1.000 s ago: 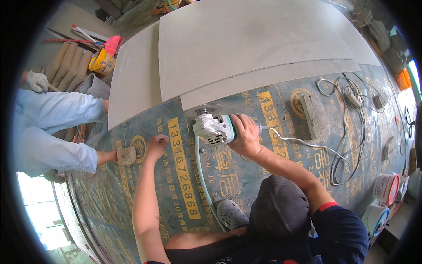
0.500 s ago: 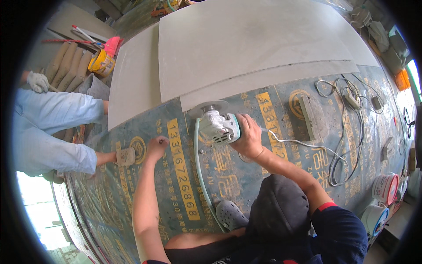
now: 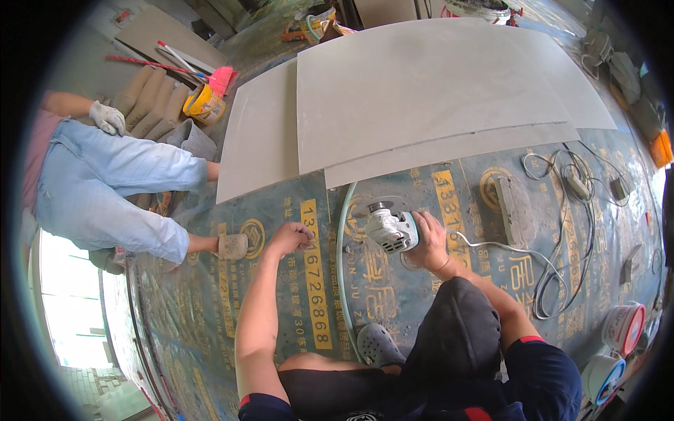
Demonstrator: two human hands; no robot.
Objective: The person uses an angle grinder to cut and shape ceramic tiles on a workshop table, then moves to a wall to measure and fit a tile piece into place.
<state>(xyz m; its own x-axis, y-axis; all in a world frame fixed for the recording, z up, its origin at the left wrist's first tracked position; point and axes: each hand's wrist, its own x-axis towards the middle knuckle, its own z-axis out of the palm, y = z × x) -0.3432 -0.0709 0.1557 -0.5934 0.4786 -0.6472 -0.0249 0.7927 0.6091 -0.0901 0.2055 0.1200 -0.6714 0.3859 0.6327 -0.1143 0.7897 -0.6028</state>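
- Currently, the right hand (image 3: 430, 241) grips an angle grinder (image 3: 393, 231) near the edge of the grey slabs (image 3: 435, 91), its disc (image 3: 397, 202) apart from them.
- The left hand (image 3: 291, 240) curls loosely; whether it holds anything, one cannot tell.
- A pale hose (image 3: 340, 266) curves between the hands.
- Rightward lie a cord (image 3: 491, 244) and a block (image 3: 511, 210); leftward, a co-worker's legs (image 3: 126, 168).

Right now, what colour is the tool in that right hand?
The grinder is off-white, with teal beside the right hand; the head view shows it best.

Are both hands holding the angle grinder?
No, only the right hand grips the angle grinder; the left hand is apart from it.
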